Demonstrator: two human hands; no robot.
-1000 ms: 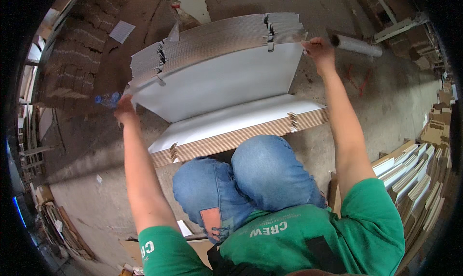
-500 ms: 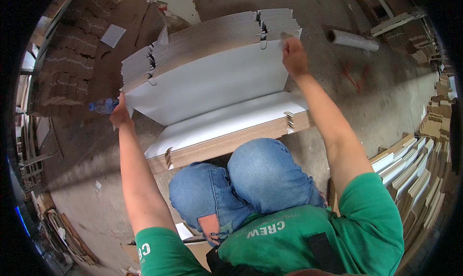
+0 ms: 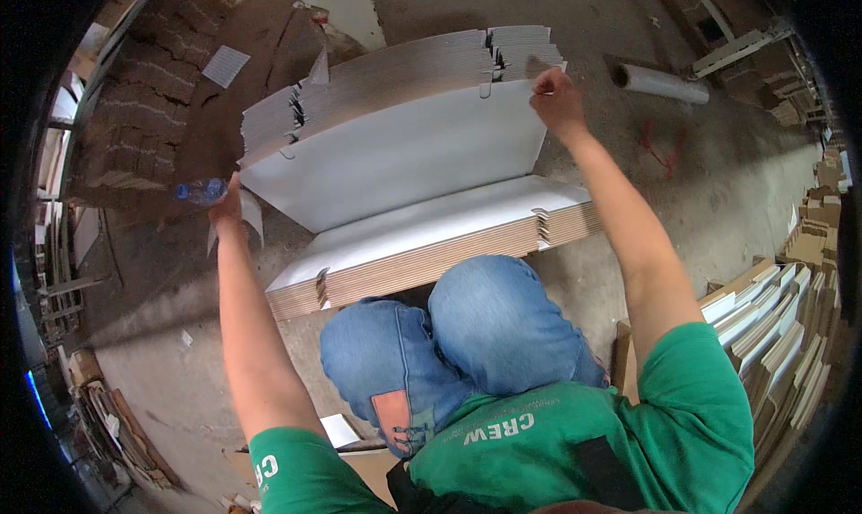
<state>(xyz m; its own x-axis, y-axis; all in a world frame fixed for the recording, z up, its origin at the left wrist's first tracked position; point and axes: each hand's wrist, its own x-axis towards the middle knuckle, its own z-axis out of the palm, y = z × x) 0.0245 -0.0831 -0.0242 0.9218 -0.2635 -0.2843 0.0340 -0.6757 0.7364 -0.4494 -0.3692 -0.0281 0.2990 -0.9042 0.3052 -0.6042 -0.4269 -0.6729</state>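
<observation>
An upright stack of notched white cardboard sheets leans beyond my knees. Its many layered edges show along the top. My left hand is closed at the stack's left corner, and a curved white strip hangs from it on both sides of the wrist. My right hand is closed at the upper right corner of the front sheet. Its curled fingers hide whatever they pinch. Nearer me, a second notched stack lies with its white face up, against the foot of the upright one.
Beside my left hand is a clear plastic bottle. Brown cardboard piles stand at far left. A roll of clear film lies at far right, with red string on the floor nearer. More board pieces are stacked at right.
The view has shifted slightly, so the stacks sit a little lower and further right. My left hand has drawn slightly away from the corner, and the white strip shows more. My right hand stays by its corner.
</observation>
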